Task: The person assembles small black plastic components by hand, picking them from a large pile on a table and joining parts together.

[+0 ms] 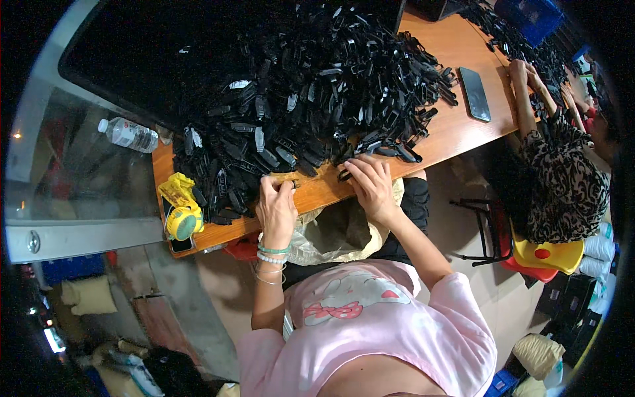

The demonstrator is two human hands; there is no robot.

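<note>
A big heap of small black plastic clip-like pieces (pixel 331 86) covers most of the wooden table (pixel 450 135). At the table's near edge, my left hand (pixel 276 210) is closed, thumb and fingers pinched together. A dark bit shows at its fingertips, too small to name. To its right, my right hand (pixel 374 188) pinches a small black plastic piece (pixel 344 175) beside the heap's near side. Below and between my hands, a pale woven sack (pixel 377 239) hangs open under the table edge; its inside is shadowed.
A yellow-and-green tape measure (pixel 184 223) lies at the table's left corner, near a clear plastic bottle (pixel 129 134). A phone (pixel 474 94) rests right of the heap. Farther right, another person's hands (pixel 522 73) reach into more black pieces, near a yellow-topped stool (pixel 549 255).
</note>
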